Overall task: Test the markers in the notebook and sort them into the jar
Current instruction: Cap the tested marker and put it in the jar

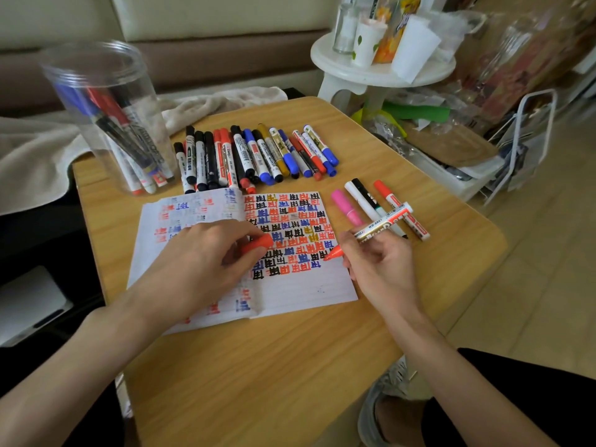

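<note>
An open notebook [300, 285] lies on the wooden table [290, 366], its pages filled with rows of red, blue, black and yellow marks. My right hand [380, 266] grips an uncapped red marker [380, 227], its tip at the right page's edge. My left hand [206, 262] rests on the notebook and holds the red cap [258, 245]. A clear jar [109, 121] stands at the table's back left with several markers inside. A row of several capped markers [254, 156] lies behind the notebook.
Three markers, pink [346, 208], black-and-white [367, 204] and red [403, 211], lie right of the notebook. A towel [38, 156] drapes behind the jar. A white stool [380, 72] with cups and clutter stands at the back right.
</note>
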A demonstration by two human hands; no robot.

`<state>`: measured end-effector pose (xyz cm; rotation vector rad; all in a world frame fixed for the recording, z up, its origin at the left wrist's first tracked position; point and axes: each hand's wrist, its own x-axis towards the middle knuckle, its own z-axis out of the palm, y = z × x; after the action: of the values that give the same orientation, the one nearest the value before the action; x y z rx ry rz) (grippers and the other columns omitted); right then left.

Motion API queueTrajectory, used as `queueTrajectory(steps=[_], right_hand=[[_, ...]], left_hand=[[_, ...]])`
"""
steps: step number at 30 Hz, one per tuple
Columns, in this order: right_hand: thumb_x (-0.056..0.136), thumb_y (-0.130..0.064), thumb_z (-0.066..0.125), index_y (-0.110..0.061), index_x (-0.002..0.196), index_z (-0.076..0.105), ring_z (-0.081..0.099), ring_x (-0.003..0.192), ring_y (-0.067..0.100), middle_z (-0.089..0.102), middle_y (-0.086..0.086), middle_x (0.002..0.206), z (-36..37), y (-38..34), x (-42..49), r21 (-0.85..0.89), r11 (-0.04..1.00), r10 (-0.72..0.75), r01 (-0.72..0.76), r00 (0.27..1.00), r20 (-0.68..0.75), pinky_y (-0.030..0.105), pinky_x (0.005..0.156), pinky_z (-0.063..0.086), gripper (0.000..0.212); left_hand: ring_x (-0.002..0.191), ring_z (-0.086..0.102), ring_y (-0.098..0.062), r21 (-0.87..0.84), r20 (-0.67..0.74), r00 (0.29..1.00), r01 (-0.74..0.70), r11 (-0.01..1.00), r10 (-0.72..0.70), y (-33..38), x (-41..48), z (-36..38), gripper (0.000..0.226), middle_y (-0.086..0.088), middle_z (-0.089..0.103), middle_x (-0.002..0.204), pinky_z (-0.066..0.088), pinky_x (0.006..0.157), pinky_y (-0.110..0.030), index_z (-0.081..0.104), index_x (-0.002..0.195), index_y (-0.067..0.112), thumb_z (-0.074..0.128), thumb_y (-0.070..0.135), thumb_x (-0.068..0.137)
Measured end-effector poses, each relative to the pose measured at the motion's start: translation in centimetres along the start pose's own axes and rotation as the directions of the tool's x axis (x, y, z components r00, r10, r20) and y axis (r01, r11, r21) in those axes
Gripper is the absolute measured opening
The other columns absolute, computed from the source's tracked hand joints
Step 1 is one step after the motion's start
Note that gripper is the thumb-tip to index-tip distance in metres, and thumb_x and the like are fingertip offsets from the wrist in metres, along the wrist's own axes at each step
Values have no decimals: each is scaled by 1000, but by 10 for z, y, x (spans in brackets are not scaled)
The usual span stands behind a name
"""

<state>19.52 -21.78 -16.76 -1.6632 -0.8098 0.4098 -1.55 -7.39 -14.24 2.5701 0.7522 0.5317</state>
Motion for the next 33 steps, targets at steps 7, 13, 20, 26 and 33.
queueTrajectory(steps=[7,13,20,26,33], right_hand=[[95,-11,73,-17,73,65,63,55,4,68,-8,60,1,-4,-2,-16,1000,-14,14,1000,-5,15,56,48,24],[95,-11,73,-15,76,69,61,54,2,68,-10,60,1,-4,-2,-15,999,-30,30,999,18,13,56,46,19],[94,-12,74,-13,81,71,63,58,11,70,-8,64,1,0,-1,-41,997,-64,65,998,27,20,57,48,13],[93,-11,74,-12,80,72,64,59,8,69,-8,63,-1,-1,-2,-13,1000,-28,28,1000,4,19,58,50,13],[92,-9,75,-11,79,71,63,57,9,70,-6,63,0,-2,-3,-10,1000,-26,27,999,23,18,58,48,14]], left_hand=[[68,54,12,-6,-12,1000,-10,1000,10,3,0,0,31,33,45,69,31,55,-14,72,116,29,61,47,93],[74,53,17,4,-19,1000,-13,1000,13,3,0,0,30,34,43,70,29,54,-12,72,116,28,64,45,93],[75,53,17,1,-10,1000,-12,1000,12,3,0,0,29,35,44,72,30,56,-13,72,116,30,63,45,93],[76,53,17,2,-20,1000,-11,1000,11,3,0,0,28,35,44,72,30,57,-14,72,115,30,64,44,93],[77,55,15,7,-20,1000,-10,1000,10,2,1,0,29,34,46,71,30,56,-13,72,115,31,63,46,93]])
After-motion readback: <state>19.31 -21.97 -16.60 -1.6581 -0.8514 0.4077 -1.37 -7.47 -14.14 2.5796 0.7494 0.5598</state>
